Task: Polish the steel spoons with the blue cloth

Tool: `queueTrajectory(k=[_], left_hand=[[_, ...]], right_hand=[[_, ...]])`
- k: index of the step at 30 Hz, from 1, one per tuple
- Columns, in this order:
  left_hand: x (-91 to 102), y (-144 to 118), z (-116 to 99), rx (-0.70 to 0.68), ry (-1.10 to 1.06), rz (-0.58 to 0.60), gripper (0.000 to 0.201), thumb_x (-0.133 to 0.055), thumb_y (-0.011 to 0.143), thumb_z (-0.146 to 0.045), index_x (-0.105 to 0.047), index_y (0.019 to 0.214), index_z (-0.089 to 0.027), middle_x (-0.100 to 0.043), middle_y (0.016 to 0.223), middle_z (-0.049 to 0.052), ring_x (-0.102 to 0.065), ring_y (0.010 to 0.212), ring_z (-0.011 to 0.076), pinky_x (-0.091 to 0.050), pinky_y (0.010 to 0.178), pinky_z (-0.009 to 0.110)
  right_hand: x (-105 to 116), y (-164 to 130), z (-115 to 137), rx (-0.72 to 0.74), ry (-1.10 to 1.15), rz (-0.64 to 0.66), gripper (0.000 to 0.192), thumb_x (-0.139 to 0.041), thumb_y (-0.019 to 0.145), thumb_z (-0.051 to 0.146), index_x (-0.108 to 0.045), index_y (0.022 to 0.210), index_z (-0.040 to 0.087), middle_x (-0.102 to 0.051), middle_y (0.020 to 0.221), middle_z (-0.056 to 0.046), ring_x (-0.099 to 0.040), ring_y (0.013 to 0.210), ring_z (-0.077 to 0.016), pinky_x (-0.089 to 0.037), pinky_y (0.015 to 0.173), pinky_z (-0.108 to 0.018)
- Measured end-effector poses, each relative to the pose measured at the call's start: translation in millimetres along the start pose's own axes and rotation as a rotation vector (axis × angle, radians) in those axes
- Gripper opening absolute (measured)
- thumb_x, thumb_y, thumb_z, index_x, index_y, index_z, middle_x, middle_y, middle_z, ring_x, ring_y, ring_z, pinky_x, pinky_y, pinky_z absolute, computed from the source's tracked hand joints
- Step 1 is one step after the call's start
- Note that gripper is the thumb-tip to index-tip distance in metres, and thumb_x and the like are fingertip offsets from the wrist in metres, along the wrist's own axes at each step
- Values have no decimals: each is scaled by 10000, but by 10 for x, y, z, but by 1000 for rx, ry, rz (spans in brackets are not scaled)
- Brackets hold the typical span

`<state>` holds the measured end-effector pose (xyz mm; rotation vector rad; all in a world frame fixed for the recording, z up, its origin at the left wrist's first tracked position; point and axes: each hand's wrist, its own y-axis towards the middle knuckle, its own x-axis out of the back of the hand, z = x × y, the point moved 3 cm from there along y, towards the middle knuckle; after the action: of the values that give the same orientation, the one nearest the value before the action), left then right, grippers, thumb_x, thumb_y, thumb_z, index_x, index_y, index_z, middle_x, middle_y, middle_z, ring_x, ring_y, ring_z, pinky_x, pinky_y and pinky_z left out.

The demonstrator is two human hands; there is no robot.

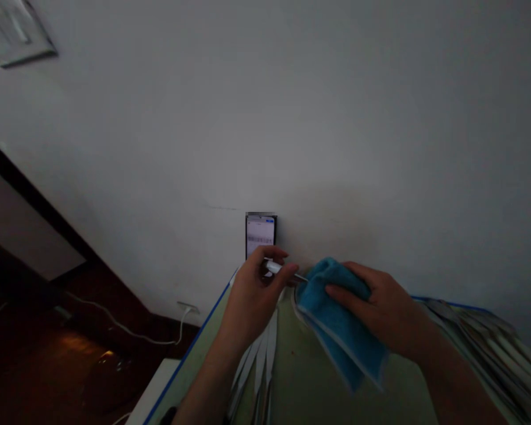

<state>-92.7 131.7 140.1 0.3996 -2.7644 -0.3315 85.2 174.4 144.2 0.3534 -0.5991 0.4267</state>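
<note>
1. Gripping one blue cloth – my right hand, just ahead of me.
2. My left hand pinches one white utensil, its end at the cloth.
3. One phone stands beyond – screen writing too small to read.

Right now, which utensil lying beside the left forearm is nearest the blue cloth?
The rightmost utensil in that group, toward the blue cloth; the others lie to its left.

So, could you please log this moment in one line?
right hand: holds blue cloth; left hand: holds slim white object, tip at cloth; phone: screen lit
</note>
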Motion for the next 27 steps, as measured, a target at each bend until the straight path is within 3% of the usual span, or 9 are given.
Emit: queueTrajectory(k=[5, 10, 15, 18, 22, 27], left_hand=[[-229, -73, -48, 61, 49, 233, 269, -502, 823, -327, -473, 1073, -232, -588, 1006, 28, -577, 868, 145, -474, 740, 258], [-481, -170, -176, 63, 77, 337, 219, -425, 870, -294, -490, 1076, -259, -627, 822, -14, -586, 767, 121, -470, 704, 230], [-594, -234, -232, 131, 57, 363, 249, -402, 876, -317, -451, 1115, -267, -607, 746, -29, -573, 607, 88, -481, 577, 183], [-541, -227, -224, 120, 131, 297, 230, -397, 875, -329, -461, 1090, -275, -593, 699, -42, -564, 578, 81, -472, 555, 166], [-464, -162, -206, 87, 226, 234, 204, -400, 863, -357, -490, 1014, -255, -581, 663, -39, -553, 587, 94, -468, 547, 165], [-398, -124, -203, 112, 287, 319, 183, -424, 851, -359, -510, 976, -257, -603, 720, -35, -569, 651, 104, -467, 603, 177]], right_hand=[[297, 20, -196, -160, 95, -279, 317, -562, 720, 468, -591, 910, 216, -647, 769, 6, -581, 676, -158, -428, 587, -244], [478, -32, -338, -261, 293, -345, 321, -478, 764, 507, -571, 793, 201, -548, 603, 28, -484, 549, -119, -381, 469, -204], [552, -20, -460, -254, 441, -375, 321, -435, 795, 499, -564, 858, 212, -588, 724, 10, -538, 679, -138, -416, 578, -214], [581, 5, -484, -231, 424, -273, 331, -422, 806, 496, -550, 957, 231, -606, 790, 7, -558, 745, -151, -429, 657, -238], [643, -50, -486, -204, 211, 10, 333, -444, 800, 486, -526, 1034, 265, -611, 889, 4, -557, 800, -165, -426, 718, -282], [700, -197, -471, -220, -108, 189, 369, -430, 785, 529, -536, 1054, 299, -607, 943, -21, -558, 855, -207, -417, 750, -351]])
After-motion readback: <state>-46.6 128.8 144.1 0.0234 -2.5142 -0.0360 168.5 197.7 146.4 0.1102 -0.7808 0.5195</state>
